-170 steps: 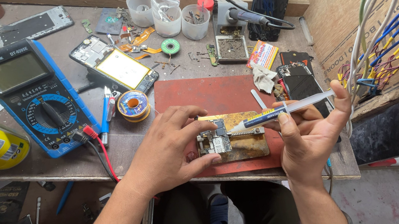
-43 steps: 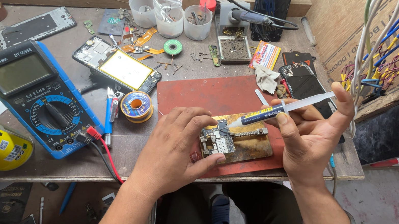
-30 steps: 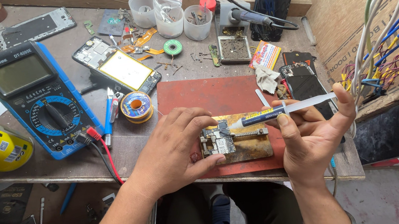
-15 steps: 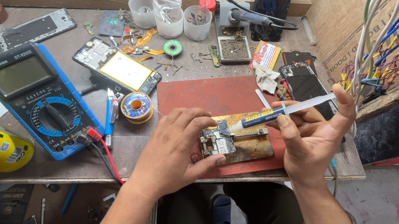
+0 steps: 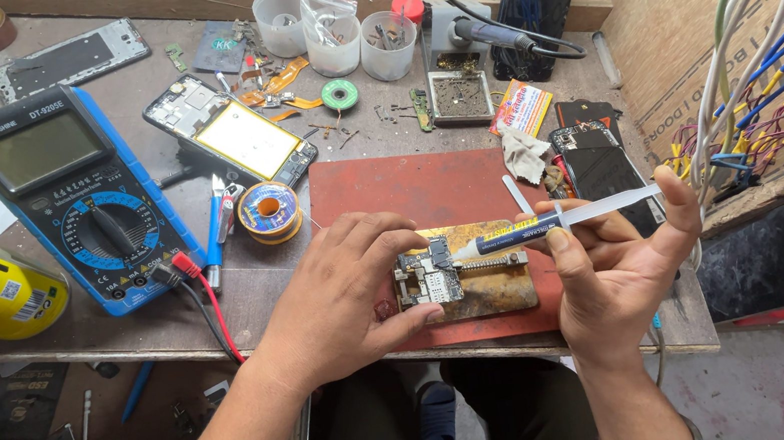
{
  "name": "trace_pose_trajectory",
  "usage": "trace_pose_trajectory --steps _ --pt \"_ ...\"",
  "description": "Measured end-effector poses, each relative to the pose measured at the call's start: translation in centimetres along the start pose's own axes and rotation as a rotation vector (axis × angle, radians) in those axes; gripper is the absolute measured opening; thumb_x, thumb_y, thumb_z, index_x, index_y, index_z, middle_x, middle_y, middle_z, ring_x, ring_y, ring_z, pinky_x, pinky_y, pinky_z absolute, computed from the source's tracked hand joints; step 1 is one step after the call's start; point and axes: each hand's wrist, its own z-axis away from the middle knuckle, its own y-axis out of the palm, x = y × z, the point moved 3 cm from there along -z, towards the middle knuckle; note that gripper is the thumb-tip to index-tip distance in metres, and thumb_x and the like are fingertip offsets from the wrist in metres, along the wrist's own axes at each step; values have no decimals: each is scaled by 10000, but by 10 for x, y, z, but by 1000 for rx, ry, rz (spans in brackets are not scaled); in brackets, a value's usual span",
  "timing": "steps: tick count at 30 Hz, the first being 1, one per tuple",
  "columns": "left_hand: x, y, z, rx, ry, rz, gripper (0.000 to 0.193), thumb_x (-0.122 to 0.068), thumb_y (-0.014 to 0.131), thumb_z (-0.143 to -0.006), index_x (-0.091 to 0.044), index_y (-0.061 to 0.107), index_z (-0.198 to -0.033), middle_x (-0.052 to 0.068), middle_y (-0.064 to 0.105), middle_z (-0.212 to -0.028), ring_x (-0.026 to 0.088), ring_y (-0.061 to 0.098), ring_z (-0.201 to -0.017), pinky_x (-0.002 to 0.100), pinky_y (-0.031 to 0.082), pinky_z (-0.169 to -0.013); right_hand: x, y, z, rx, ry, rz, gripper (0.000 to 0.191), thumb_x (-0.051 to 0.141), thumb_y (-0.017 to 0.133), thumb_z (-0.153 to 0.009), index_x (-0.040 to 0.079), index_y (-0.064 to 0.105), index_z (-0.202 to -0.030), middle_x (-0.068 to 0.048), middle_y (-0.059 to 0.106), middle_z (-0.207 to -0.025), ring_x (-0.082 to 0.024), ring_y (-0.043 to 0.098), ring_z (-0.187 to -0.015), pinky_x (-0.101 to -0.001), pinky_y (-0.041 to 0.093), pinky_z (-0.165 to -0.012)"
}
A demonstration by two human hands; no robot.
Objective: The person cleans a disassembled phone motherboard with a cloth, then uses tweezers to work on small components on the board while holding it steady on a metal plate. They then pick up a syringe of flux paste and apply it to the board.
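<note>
Syringe tip on circuit board

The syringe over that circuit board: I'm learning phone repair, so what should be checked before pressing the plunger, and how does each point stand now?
1. Circuit board steadied by the left hand: ok.
2. Board resting on its holder plate on the red mat: ok.
3. Syringe tip aimed at the board's top right corner: ok.
4. Right hand thumb on the plunger end: ok.
5. Tip touching the board: cannot tell.
6. Paste left in the syringe: cannot tell.
</note>
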Motion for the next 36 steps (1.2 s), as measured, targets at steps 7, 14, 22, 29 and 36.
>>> trace_pose_trajectory --steps 7,14,22,29,36 --pt "0 0 0 6 -3 -6 523 -428 776 -834 -110 611 -1215 89 601 -1285 315 545 -1228 465 400 -1078 1 0 0 3 1 1 793 -76 665 -1037 193 154 -1581 -248 672 -1165 -266 728 -1095 -429 644 -994" --pt "0 0 0 14 -14 1 527 -431 775 -832 -108 612 -1215 87 601 -1284 314 548 -1224 464 401 -1076 1 0 1 0 7 15 783 -79 661 -1044 196 157 -1577 -256 673 -1179 -268 730 -1094 -425 638 -1002" --pt "-1 0 0 19 -16 -6 527 -432 774 -832 -107 615 -1215 91 598 -1289 316 541 -1229 463 396 -1074 1 -1 1 -5 16 -19 791 -72 667 -1037 200 158 -1577 -247 669 -1180 -267 731 -1087 -423 651 -981" --pt "-1 0 0 19 -15 -5 525 -435 772 -835 -106 615 -1213 93 597 -1291 318 540 -1231 462 395 -1074 1 -2 2 -11 6 33 791 -73 676 -1035 189 165 -1580 -248 675 -1169 -270 738 -1077 -399 643 -972" --pt "0 -1 0 19 -12 -3 524 -431 773 -839 -105 616 -1217 93 599 -1289 317 543 -1231 464 395 -1083 1 -2 2 -10 1 34 778 -68 679 -1045 186 170 -1576 -255 680 -1168 -265 738 -1077 -390 643 -977"
